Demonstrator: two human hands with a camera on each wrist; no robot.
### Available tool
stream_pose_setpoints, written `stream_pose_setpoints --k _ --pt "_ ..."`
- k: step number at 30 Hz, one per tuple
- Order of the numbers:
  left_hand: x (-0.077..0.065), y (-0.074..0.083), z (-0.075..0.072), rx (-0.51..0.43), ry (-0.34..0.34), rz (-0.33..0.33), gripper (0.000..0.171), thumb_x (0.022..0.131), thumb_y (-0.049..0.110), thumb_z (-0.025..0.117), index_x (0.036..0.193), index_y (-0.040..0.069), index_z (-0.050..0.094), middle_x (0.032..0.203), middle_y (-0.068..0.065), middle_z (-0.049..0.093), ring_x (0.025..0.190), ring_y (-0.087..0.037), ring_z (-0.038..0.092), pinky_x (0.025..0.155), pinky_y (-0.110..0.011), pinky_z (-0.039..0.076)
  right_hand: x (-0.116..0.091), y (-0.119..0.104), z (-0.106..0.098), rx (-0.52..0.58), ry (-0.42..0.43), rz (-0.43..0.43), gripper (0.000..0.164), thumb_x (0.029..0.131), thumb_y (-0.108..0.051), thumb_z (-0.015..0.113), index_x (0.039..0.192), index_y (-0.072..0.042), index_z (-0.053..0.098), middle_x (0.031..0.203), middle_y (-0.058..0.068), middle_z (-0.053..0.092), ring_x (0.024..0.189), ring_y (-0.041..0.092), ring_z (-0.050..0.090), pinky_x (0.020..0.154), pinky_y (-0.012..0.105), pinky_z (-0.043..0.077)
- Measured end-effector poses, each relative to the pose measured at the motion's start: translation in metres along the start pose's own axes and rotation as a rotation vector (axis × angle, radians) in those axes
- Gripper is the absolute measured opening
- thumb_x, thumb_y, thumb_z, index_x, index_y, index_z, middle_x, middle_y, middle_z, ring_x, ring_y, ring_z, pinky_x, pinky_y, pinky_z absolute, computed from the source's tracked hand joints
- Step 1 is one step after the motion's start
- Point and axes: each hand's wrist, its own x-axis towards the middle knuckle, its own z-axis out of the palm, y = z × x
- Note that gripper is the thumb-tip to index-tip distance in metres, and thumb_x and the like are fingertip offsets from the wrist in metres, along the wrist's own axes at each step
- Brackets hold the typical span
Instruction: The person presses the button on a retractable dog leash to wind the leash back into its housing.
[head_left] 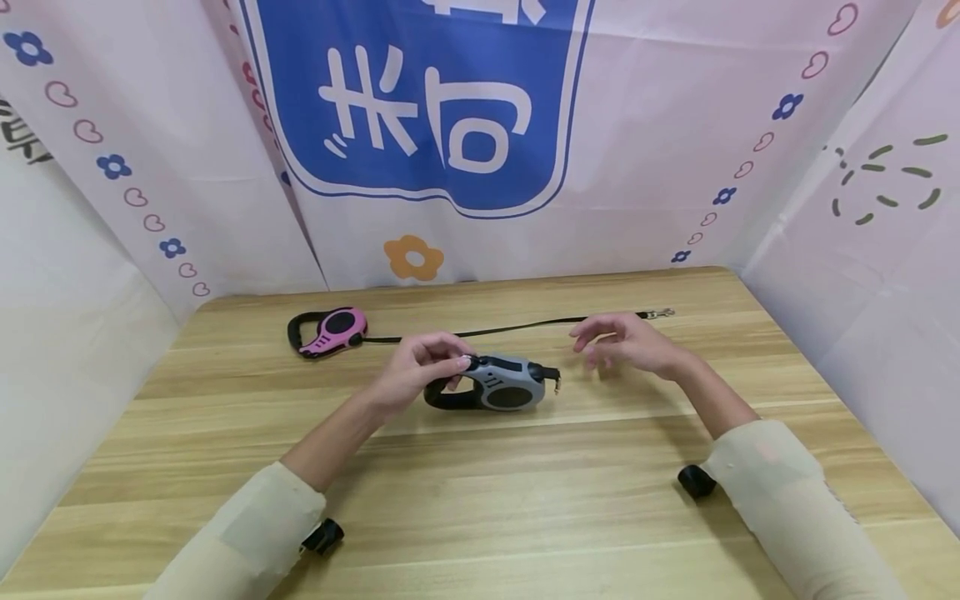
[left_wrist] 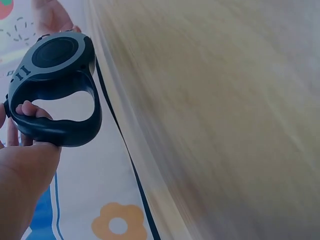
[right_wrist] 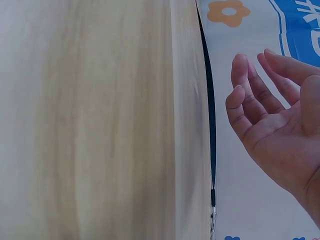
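In the head view my left hand holds a grey and black retractable dog leash by its black handle, with the thumb on top near the button. The handle loop and the curled fingers through it show in the left wrist view. A short black end with a small metal piece sticks out of the casing on the right. My right hand hovers to the right of that end, apart from it, fingers loosely bent and holding nothing; the right wrist view shows its bare palm.
Behind the hands lies a pink and black retractable leash on the wooden table. Its black strap runs right to a metal clip near the back edge. Printed cloth hangs behind the table.
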Motion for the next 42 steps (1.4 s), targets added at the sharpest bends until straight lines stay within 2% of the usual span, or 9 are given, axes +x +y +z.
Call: stream_pose_setpoints --k 3,11,16,22,37,42 --pt "0.001 0.000 0.004 0.005 -0.006 -0.011 0.014 0.101 -0.001 0.062 0.112 -0.003 0.069 0.085 -0.010 0.067 0.070 -0.014 0.059 0.071 -0.029 0.053 -0.002 0.002 -0.002 0.002 0.009 0.004 0.040 0.097 0.001 0.063 0.135 0.011 0.056 0.119 0.027 0.065 0.093 0.040 0.070 0.073 0.033 0.058" --pt "0.004 -0.003 0.011 0.001 -0.023 0.026 0.020 0.100 -0.003 0.061 0.116 -0.016 0.061 0.084 -0.009 0.066 0.070 -0.015 0.059 0.069 -0.028 0.053 -0.006 0.001 -0.006 0.010 0.020 0.019 0.041 0.098 0.001 0.063 0.136 0.010 0.055 0.120 0.027 0.064 0.094 0.040 0.070 0.072 0.033 0.058" --pt "0.004 -0.004 0.013 0.001 -0.017 0.027 0.019 0.100 -0.002 0.062 0.115 -0.015 0.063 0.085 -0.012 0.066 0.070 -0.015 0.059 0.068 -0.027 0.053 -0.007 0.001 -0.007 0.012 0.020 0.025 0.041 0.097 0.001 0.062 0.137 0.011 0.055 0.121 0.028 0.063 0.095 0.039 0.070 0.072 0.032 0.057" --pt "0.006 -0.008 0.014 -0.003 -0.034 0.026 0.020 0.100 -0.002 0.062 0.116 -0.015 0.062 0.084 -0.006 0.066 0.071 -0.013 0.060 0.068 -0.026 0.052 -0.008 0.001 -0.008 0.008 0.021 0.023 0.039 0.098 0.001 0.062 0.136 0.011 0.055 0.120 0.027 0.064 0.094 0.039 0.070 0.072 0.033 0.057" --pt "0.005 -0.013 0.018 0.017 -0.078 0.032 0.022 0.099 -0.001 0.064 0.117 -0.014 0.063 0.085 -0.005 0.066 0.072 -0.013 0.061 0.068 -0.025 0.053 -0.008 0.001 -0.009 -0.020 0.020 0.008 0.035 0.101 -0.004 0.061 0.134 0.010 0.057 0.119 0.028 0.065 0.090 0.035 0.070 0.071 0.034 0.058" --pt "0.003 -0.011 0.016 0.053 -0.122 0.030 0.024 0.098 -0.001 0.065 0.119 -0.013 0.064 0.087 -0.005 0.067 0.074 -0.013 0.064 0.069 -0.027 0.056 -0.009 0.001 -0.008 -0.092 0.041 -0.030 0.033 0.100 -0.001 0.062 0.130 0.011 0.059 0.116 0.028 0.067 0.092 0.037 0.070 0.076 0.034 0.059"
